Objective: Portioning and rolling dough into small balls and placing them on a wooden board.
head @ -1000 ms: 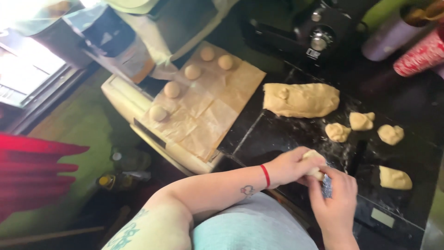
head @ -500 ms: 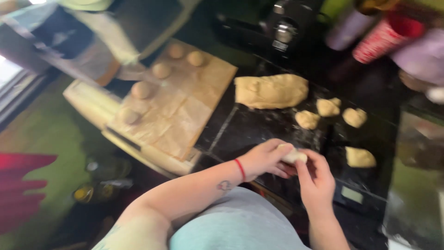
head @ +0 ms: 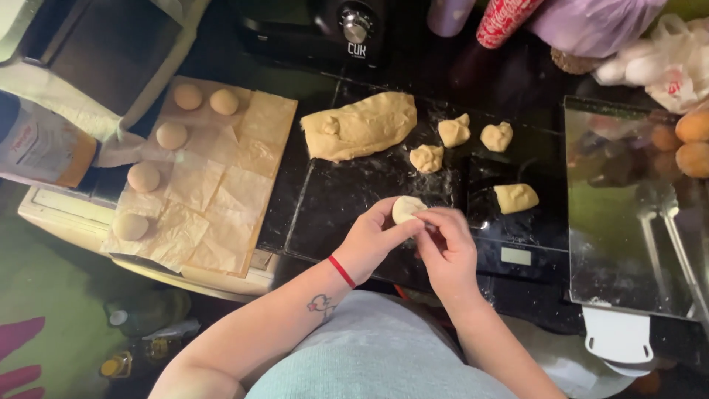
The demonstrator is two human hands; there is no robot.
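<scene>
Dough ball now over black worktop

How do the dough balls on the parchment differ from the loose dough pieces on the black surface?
The dough balls on the parchment are smooth and round; the loose dough pieces on the black surface are ragged and irregular. The balls sit spaced in a curved line; the pieces lie scattered near the large dough mass. All share the same pale dough colour.
</scene>
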